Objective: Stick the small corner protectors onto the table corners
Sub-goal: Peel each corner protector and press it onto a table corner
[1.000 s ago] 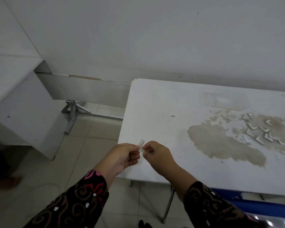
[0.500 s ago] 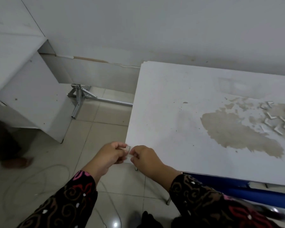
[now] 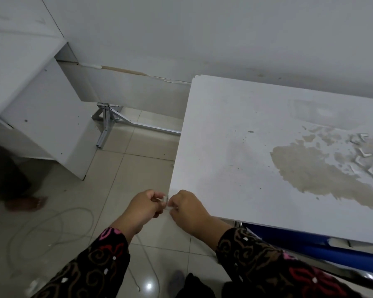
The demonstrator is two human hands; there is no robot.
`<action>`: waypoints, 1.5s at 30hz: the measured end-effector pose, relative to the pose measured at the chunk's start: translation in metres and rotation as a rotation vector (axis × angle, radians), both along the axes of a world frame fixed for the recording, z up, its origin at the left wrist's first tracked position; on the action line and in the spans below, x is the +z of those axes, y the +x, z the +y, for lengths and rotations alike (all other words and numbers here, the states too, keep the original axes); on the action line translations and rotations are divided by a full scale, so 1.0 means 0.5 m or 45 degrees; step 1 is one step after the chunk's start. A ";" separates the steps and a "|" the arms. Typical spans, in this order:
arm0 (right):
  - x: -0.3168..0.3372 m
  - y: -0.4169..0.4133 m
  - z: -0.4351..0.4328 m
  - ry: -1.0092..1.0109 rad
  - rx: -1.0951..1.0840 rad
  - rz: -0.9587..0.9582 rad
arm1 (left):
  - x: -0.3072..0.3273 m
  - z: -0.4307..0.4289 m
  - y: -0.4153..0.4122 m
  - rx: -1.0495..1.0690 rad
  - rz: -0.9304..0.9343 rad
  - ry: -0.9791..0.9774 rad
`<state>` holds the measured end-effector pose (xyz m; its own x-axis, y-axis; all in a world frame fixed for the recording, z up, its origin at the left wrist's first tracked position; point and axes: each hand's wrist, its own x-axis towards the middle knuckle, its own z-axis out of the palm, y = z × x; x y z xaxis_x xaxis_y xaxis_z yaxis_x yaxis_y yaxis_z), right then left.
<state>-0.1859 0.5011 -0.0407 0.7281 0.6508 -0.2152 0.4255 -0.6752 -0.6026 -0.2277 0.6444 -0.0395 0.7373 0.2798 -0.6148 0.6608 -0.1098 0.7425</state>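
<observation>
Having dropped from above the table (image 3: 235, 168), now pinching the small corner protector (image 3: 165, 200) with curled fingers of left hand (image 3: 145, 204) and right hand (image 3: 187, 208), right at its near-left corner. Ready for pressing on.

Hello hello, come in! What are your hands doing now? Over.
Left hand and right hand both pinching one corner protector. At table near corner, not clearly stuck. Nothing blocking.
</observation>
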 end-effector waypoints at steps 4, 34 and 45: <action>-0.003 0.002 0.002 -0.005 -0.033 0.005 | -0.008 0.001 -0.001 0.057 0.021 -0.051; -0.030 0.007 -0.006 -0.079 -0.022 -0.046 | -0.004 -0.021 0.016 0.070 0.016 0.098; -0.015 0.010 -0.013 -0.130 -0.040 -0.019 | 0.000 -0.025 0.027 0.008 0.130 -0.070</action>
